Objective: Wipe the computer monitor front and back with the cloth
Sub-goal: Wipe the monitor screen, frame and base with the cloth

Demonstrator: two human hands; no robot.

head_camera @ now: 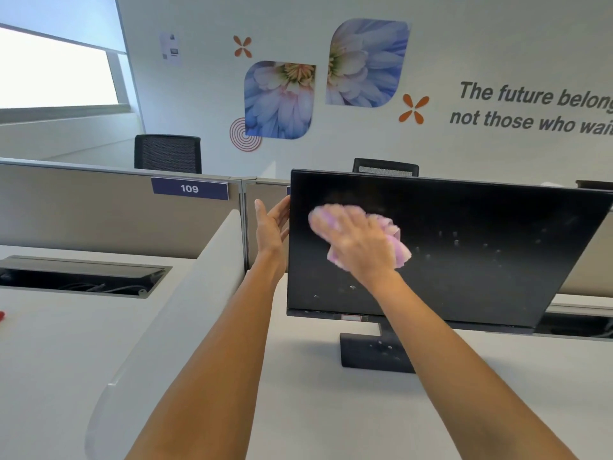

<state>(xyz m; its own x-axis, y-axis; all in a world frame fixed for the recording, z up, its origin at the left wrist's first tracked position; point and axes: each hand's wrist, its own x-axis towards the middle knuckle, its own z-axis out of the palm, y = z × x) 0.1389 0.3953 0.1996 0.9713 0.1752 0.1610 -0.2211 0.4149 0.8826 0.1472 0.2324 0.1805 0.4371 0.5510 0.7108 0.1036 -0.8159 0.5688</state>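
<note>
**One hand steadies the screen while the other wipes it**

The left hand (273, 224) sits at the monitor's left edge, fingers spread and curled round the bezel. From here it looks like a brace: I would say it is there so the panel does not swing or tip back when pressure comes on the glass. It grips nothing but that edge.

Just to its right, the right hand (356, 242) is pressed flat against the upper left part of the dark screen, closed over a bunched pink cloth (399, 252) that pokes out on the far side of the palm. The hand is blurred, which suits a wiping stroke under way.

The monitor (481, 227) stands on its stand (374, 355) on the pale surface (331, 410), front face toward the person and tilted a little back. Pale specks show on the glass to the right of the cloth and low on the left, so I judge the front only partly done; the back is out of sight and probably not yet reached.

Counting: two hands, one cloth, one monitor in use, with the corner of what may be a second at the far right. Behind the partitions, two chairs; one number plate (189, 188) reading 109.
</note>
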